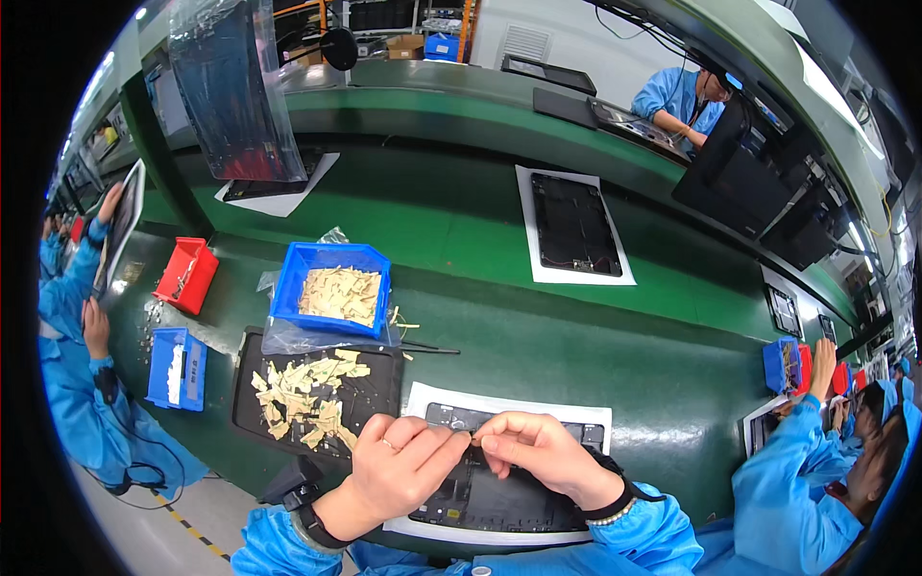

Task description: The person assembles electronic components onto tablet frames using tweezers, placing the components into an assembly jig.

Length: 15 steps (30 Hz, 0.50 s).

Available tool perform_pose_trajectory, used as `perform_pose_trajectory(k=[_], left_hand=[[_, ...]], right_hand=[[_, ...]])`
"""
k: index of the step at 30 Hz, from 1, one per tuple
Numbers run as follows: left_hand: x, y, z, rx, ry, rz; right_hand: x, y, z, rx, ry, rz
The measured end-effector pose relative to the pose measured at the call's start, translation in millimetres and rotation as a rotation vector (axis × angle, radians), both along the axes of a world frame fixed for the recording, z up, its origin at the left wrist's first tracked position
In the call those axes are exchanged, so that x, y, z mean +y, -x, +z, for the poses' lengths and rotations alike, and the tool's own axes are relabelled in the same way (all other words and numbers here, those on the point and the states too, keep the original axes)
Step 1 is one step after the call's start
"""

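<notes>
"How far are we?"

"Mid-job, we reckon: the black panel (499, 504) is laid out under our fingers (444, 456), loads of tan strips (307, 392) sit loose left of them. Can't tell what's finished. Our left hand (399, 470) and right hand (543, 453) pinch some tiny piece (473, 439), too small to identify."

"Any writing?"

"Printed label (194, 372) on the blue bin (161, 376), far left of our fingers. No brand legible."

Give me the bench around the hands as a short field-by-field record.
Left hand: fingertips drawn together, close to the right's
Right hand: fingertips drawn together likewise
Between them: too small to identify
Beneath hands: flat black rectangular panel on a white sheet
Left of panel: black rectangular tray bearing irregular beige strips
Beyond tray: blue plastic bin holding similar strips
Farther left: red plastic bin, smaller blue plastic bin
</notes>
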<state>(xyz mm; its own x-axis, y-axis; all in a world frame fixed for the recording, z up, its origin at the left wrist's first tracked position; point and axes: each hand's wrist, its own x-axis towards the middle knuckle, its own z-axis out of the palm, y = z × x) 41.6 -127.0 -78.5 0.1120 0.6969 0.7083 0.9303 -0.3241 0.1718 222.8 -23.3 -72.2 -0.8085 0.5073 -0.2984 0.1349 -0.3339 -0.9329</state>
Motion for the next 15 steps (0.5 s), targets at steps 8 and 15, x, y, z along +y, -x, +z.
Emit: perform_pose_trajectory(k=[8, 15], left_hand=[[-5.3, 1.0, -2.0, 0.246, -0.119, 0.041], [-3.9, -9.4, -11.2, -0.282, 0.033, -0.018]], right_hand=[[2.2, 2.6, -5.6, 0.064, 0.431, 0.044], [-5.4, 10.9, -2.7, 0.039, 0.182, -0.005]])
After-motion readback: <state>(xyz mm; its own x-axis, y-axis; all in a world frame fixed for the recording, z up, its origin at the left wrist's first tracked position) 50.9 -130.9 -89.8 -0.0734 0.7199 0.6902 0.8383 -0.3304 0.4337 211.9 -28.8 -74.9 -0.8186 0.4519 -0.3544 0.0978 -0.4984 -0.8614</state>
